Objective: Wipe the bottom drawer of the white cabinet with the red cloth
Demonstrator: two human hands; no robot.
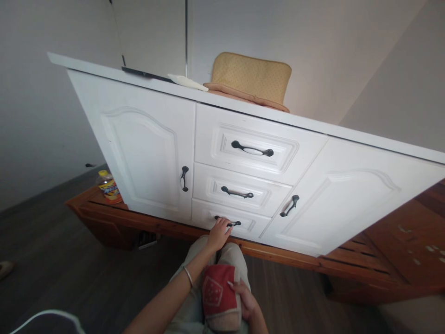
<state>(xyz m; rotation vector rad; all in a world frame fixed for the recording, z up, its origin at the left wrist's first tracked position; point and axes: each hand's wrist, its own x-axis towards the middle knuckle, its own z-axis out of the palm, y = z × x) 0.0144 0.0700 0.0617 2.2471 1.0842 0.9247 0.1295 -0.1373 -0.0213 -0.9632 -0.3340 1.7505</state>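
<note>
My left hand [219, 233], with a bangle on its wrist, reaches forward to the bottom drawer [205, 214] of a white cabinet. Its fingers are curled round the dark metal drawer handle [235, 223], covering the handle's middle. The drawer front looks flush with the cabinet. Over my lap, my right hand [246, 300] grips the right edge of a folded red cloth [220, 286] with a beige border and a pale printed pattern. Two more drawers, each with its own handle, sit above: the middle drawer [257, 197] and the top drawer [222, 125].
Cabinet doors [139, 148] flank the drawers. On top lie a padded yellow dotted item [252, 76], a white object [187, 82] and a flat black one [146, 74]. The cabinet stands on a wooden bench [278, 255]. A yellow-capped bottle [109, 188] is at its left.
</note>
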